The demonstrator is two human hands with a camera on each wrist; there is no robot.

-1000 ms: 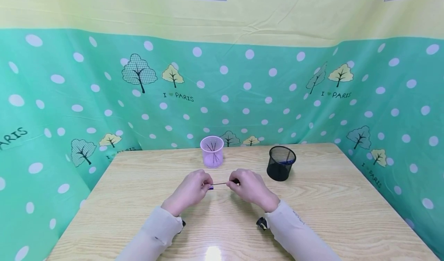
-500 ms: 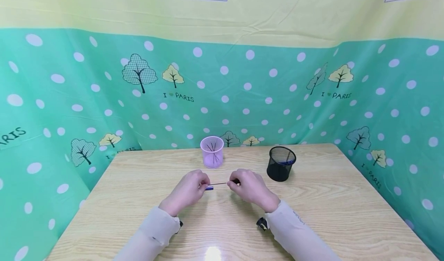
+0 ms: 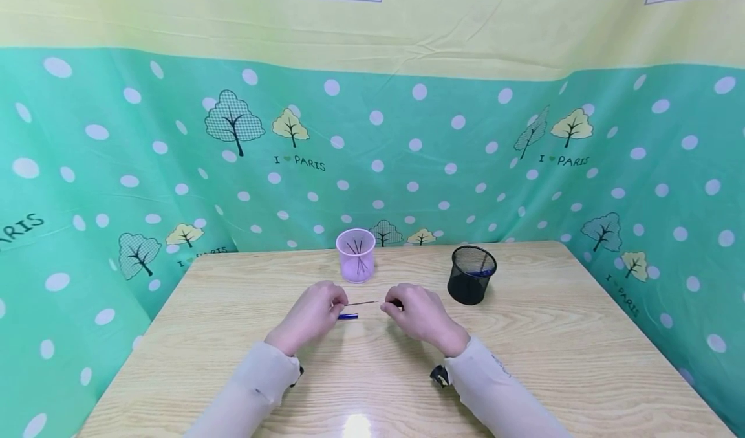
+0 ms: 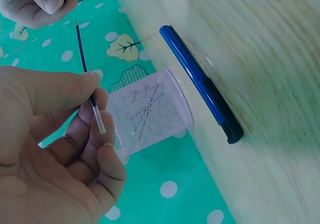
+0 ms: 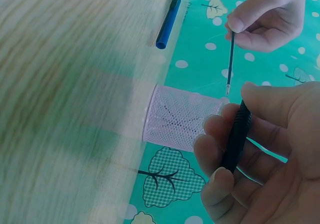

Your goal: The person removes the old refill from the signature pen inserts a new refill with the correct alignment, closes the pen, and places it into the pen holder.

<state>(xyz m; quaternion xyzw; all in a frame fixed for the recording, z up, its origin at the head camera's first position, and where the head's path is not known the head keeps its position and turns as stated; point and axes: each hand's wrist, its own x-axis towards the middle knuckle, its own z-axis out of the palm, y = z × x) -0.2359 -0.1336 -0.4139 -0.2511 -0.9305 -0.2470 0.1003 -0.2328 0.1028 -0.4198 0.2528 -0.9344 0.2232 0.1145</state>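
Observation:
My left hand pinches a thin dark pen refill between thumb and fingertips. The refill's metal tip points toward my right hand, with a small gap between them. Its clear tail end sticks out below the left fingers. In the right wrist view, my right hand holds a black ribbed pen grip section between thumb and curled fingers. A blue pen barrel with a black clip end lies on the table just below the left hand, its hollow end facing right.
Behind the hands stands a light purple mesh cup with several thin dark refills inside. To its right is a black mesh cup holding something blue. A green dotted curtain hangs behind the wooden table.
My left hand has moved slightly left, carrying the refill away from the right hand, so its tip now shows free. More of the blue barrel is uncovered. The right hand has stayed put.

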